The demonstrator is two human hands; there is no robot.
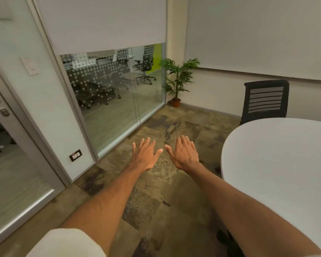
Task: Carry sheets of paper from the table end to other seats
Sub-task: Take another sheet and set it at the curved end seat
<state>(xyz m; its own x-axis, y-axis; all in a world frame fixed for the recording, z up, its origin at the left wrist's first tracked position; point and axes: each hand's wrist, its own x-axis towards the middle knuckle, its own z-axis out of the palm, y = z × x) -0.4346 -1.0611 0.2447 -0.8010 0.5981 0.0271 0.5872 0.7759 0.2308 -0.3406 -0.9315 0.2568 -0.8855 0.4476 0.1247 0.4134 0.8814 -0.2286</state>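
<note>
Here, both hands, left [145, 154] & right [184, 154], flat, fingers spread wide, palms down, holding nothing, over floor [156, 191]

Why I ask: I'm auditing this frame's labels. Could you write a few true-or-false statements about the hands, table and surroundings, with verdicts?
The left hand and right hand are both open and hold nothing. True.
A sheet of paper lies on the white table. False: its visible top shows no paper.
A black office chair stands behind the table. True.
The potted plant sits on the table. False: it stands on the floor in the corner.
</note>
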